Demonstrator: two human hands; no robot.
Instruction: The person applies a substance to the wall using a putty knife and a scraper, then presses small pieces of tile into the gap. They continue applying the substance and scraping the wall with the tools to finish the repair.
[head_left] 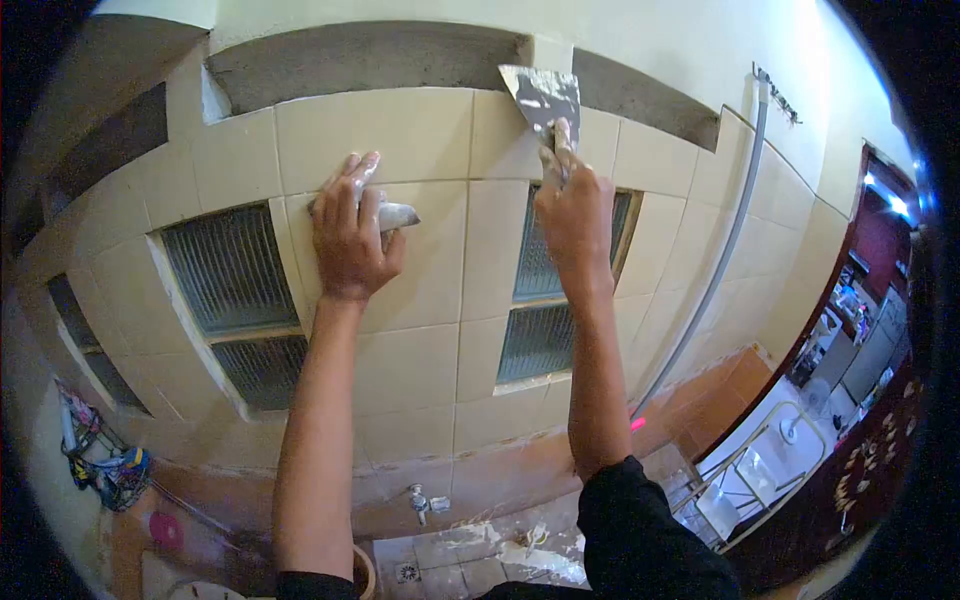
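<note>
My right hand (577,205) is closed on a putty knife (548,98), its wide blade pointing up and smeared with pale putty. That blade overlaps the strip of wall between two recessed grey openings (370,66). White residue coats the fingers near the blade. Against the cream tiles (400,130), my left hand (352,235) is wrapped around a tool with a pale rounded handle (400,217). The handle end sticks out to the right; the rest is mostly hidden behind the fingers.
Ribbed glass windows (232,270) are set in the wall below the hands. A grey pipe (722,270) runs down the right side. Low down are a tap (420,503) and a putty-splattered floor (465,575). A metal folding chair (755,475) stands by the doorway.
</note>
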